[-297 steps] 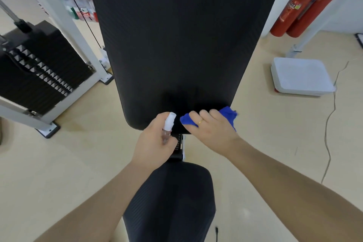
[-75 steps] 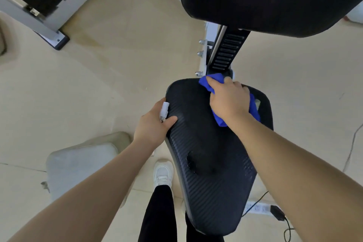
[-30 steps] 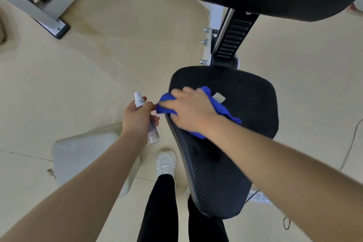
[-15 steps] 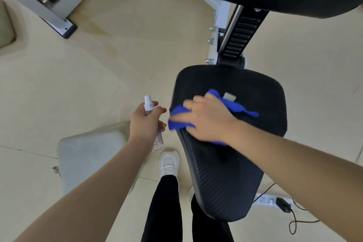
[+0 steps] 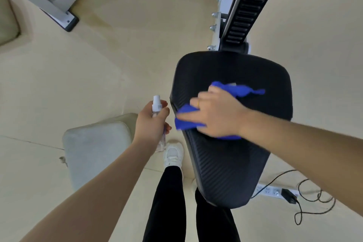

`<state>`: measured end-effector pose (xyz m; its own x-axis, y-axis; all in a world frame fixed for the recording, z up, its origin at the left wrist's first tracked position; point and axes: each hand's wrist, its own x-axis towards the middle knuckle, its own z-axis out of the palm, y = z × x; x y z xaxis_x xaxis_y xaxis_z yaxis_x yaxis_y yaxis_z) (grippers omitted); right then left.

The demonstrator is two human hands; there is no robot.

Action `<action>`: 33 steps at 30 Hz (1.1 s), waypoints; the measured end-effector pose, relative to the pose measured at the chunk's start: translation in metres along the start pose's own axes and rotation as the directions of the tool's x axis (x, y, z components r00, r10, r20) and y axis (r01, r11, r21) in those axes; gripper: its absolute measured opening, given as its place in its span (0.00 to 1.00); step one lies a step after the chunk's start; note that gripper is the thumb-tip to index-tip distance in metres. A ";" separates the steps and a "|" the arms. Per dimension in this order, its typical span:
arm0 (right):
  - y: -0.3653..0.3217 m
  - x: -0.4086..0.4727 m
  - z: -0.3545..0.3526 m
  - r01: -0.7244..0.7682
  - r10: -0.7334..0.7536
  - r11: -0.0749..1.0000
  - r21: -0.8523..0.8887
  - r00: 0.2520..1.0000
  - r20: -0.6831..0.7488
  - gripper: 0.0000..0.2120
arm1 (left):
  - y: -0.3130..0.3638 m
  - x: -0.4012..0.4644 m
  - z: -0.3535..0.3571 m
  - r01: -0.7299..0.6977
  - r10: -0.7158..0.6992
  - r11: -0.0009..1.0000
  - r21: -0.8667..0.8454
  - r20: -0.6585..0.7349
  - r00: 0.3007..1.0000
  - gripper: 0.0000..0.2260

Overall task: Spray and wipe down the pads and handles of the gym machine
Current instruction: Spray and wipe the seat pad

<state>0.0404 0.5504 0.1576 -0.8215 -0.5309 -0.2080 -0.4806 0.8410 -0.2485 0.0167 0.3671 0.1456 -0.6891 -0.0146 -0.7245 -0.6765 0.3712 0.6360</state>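
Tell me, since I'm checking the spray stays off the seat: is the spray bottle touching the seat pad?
Apart. The head view shows floor between the spray bottle, held in the left hand, and the seat pad.

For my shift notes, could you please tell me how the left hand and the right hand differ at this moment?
The left hand grips a small clear spray bottle upright, off the seat pad, beside its left edge; the right hand presses a blue cloth flat onto the pad. The left hand looks sharp; the right hand's fingers are motion-blurred. Both are bare.
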 end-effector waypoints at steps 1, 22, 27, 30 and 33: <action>0.011 0.010 -0.005 -0.114 0.115 0.993 -0.011 0.993 0.014 0.21 | 0.000 -0.001 0.002 -0.019 0.019 1.000 0.009 0.005 1.000 0.07; 0.020 -0.001 -0.008 -0.598 0.594 0.798 0.073 0.801 0.072 0.23 | 0.019 -0.010 0.018 -0.254 0.230 0.949 0.188 0.139 0.963 0.03; -0.033 -0.042 0.004 -0.289 0.297 0.951 0.109 0.953 -0.065 0.22 | 0.022 0.005 0.020 -0.297 0.281 0.914 0.277 0.096 0.955 0.05; -0.020 -0.035 0.005 -0.214 0.214 0.976 0.042 0.977 0.008 0.22 | 0.021 0.010 0.022 -0.289 0.279 0.907 0.305 0.077 0.957 0.11; 0.032 0.000 0.000 -0.495 0.494 0.869 0.027 0.869 0.023 0.22 | 0.015 0.012 0.020 -0.265 0.260 0.930 0.255 0.055 0.964 0.15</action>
<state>0.0253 0.5768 0.1494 -0.9443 -0.0481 -0.3257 -0.0028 0.9904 -0.1380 0.0034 0.3913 0.1413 -0.8257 0.1337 -0.5480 -0.3802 0.5856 0.7159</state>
